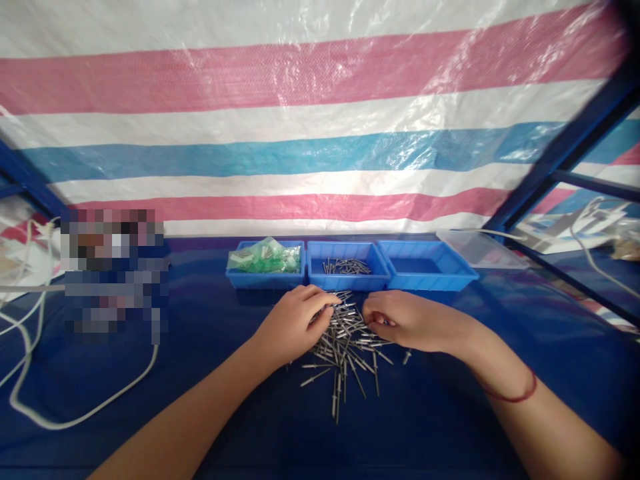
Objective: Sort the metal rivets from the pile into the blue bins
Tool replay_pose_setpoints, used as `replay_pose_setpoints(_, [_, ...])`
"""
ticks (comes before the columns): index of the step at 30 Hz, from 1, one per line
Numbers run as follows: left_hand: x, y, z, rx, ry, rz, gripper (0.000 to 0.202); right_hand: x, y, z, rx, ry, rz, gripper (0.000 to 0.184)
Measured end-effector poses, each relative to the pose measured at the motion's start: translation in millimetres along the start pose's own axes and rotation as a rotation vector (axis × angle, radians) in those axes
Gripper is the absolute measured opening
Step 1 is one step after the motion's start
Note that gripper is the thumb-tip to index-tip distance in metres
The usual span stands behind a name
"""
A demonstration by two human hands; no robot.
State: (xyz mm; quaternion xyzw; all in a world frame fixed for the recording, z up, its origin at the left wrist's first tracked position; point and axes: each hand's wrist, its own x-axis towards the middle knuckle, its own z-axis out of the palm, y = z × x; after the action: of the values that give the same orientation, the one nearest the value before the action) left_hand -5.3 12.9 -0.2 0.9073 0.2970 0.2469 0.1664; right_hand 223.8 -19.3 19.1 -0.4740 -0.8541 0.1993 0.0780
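A loose pile of silver pop rivets (345,333) lies on the blue table, their thin stems pointing many ways. My left hand (297,323) rests at the pile's left side, thumb and index finger apart over the rivets, with nothing visible held. On the right edge of the pile, my right hand (407,320) has its fingers curled inward; whatever they may hold is hidden. Just behind the pile stands a blue bin (349,279) with several rivets (347,267) inside.
To the left, another blue bin (265,281) holds green-and-clear plastic packets (270,257). A third blue bin (433,283) stands at right, beside a clear plastic sheet (480,250). White cable (75,421) loops across the left. Behind hangs a striped tarp (300,147).
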Motion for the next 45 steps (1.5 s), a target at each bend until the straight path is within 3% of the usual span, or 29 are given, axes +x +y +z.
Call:
replay_pose_setpoints(8, [-0.8,-0.3,2.5,0.004,0.005,0.008,0.023,-2.5,3.3,-4.9,0.010,0.087,-0.011,0.017])
replay_pose_setpoints(16, [-1.6,4.8,6.0,0.007,0.037,-0.057,0.023,5.4,-8.6,-5.2,0.182,0.335,-0.116,0.011])
replay_pose_setpoints(23, [-1.3,4.4,6.6,-0.081,0.150,-0.147,0.020,9.0,-16.6,-1.3,0.385,0.452,-0.085,0.010])
replay_pose_setpoints(32, [-2.5,8.0,6.2,-0.114,0.221,-0.121,0.015,8.1,-19.3,2.2,0.661,0.447,-0.078,0.015])
replay_pose_setpoints(45, [-3.2,12.0,1.6,-0.211,0.335,-0.022,0.009,17.1,-21.5,13.4,0.750,0.323,-0.024,0.015])
